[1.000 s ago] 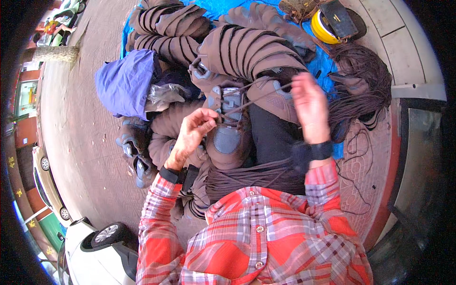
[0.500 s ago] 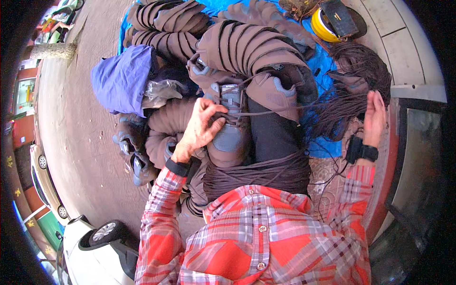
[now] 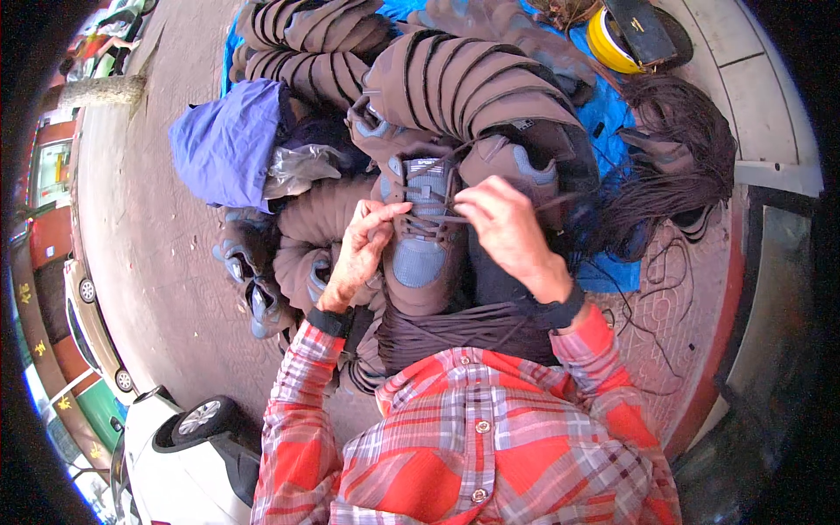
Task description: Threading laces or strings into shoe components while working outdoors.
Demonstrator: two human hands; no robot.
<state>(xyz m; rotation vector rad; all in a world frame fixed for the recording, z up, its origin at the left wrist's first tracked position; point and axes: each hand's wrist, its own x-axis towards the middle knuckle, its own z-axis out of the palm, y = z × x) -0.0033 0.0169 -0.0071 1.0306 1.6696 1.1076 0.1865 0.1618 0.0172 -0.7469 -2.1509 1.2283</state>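
Across my lap lies a brown-and-grey shoe upper, its toe pointing toward me. A dark shoelace runs in rows over its tongue. The fingers of my left hand are closed in a pinch at the left eyelet edge of the upper. Over the right eyelet edge, my right hand pinches the lace between thumb and forefinger. A dark bundle of laces lies across my waist. Just beyond the upper stands a long curved stack of nested shoe uppers.
More stacked uppers lie to the left, beside a purple cloth. A heap of loose laces rests on a blue sheet at right. Farther back is a yellow round container. A white car is at lower left.
My right hand has come in from the far right, where the lace was stretched out, to the upper's right eyelet edge. My left hand remains at the left edge, its fingers closer together.
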